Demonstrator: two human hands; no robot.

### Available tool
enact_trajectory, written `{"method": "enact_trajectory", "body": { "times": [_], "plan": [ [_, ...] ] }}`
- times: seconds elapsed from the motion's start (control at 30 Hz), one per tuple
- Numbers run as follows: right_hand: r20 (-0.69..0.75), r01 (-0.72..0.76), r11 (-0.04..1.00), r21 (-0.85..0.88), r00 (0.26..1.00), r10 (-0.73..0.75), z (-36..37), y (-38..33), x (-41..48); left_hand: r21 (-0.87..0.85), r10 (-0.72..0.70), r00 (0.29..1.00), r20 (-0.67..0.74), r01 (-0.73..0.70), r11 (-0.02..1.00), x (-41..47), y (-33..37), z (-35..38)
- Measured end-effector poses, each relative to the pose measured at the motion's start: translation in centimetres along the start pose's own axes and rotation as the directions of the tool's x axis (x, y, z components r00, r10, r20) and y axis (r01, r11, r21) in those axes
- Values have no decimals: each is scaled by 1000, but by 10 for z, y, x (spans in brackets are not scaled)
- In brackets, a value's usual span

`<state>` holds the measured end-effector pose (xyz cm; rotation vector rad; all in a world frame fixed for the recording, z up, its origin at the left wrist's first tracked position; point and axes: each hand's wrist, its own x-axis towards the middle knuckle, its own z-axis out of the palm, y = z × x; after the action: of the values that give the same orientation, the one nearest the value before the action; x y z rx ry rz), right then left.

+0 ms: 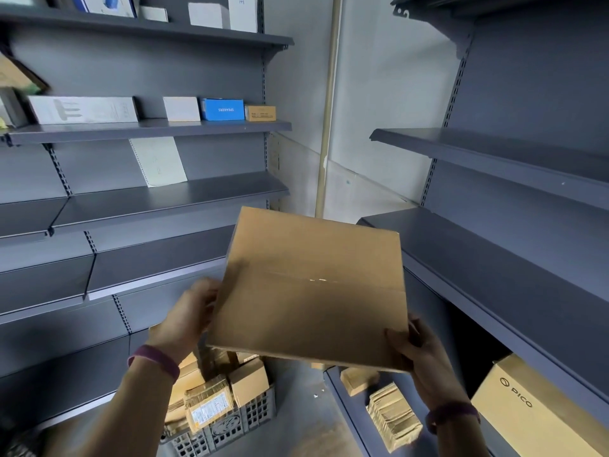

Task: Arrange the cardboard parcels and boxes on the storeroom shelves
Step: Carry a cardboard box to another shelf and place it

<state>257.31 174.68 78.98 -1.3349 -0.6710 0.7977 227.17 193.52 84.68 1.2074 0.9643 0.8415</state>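
1. Between the two shelving runs, one flat cardboard box (313, 291) is held up, tilted and off every shelf, by two hands: the left hand (186, 319) grips its left edge, and the right hand (418, 347) curls round its near right corner.
2. Four boxes stand in a row on a left shelf (148, 128): a long white box (82, 109), a small white box (181, 108), a blue speaker box (222, 109) and a small brown box (260, 113).
3. One grey crate (230, 423) on the floor (296, 407) holds parcels (207, 407); the held box hides part of them.
4. Low on the right, a PICO box (534, 410) is cut off by the frame edge.
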Motion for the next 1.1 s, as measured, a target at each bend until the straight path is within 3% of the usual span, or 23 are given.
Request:
{"method": "enact_trajectory", "body": {
  "times": [0.13, 0.43, 0.57, 0.67, 0.9, 1.1],
  "plan": [
    [49, 52, 998, -20, 997, -51, 0, 10, 2, 137, -22, 999, -47, 28, 990, 4, 8, 5],
    [-66, 164, 984, -73, 983, -169, 20, 10, 1, 144, 190, 981, 33, -193, 971, -3, 10, 3],
    [-64, 142, 989, -42, 987, -144, 16, 8, 5, 179, 181, 981, 76, -192, 965, -2, 4, -3],
    [3, 176, 975, -135, 984, -177, 16, 5, 8, 217, 178, 977, 121, -201, 955, 5, -2, -6],
    [-119, 158, 987, -30, 980, -160, 23, 5, 1, 296, 215, 973, 86, -231, 927, 22, -15, -9],
    [-138, 213, 976, -37, 967, -216, 22, 3, 4, 217, 184, 969, 167, -218, 952, -5, 1, 4]
  ]
}}
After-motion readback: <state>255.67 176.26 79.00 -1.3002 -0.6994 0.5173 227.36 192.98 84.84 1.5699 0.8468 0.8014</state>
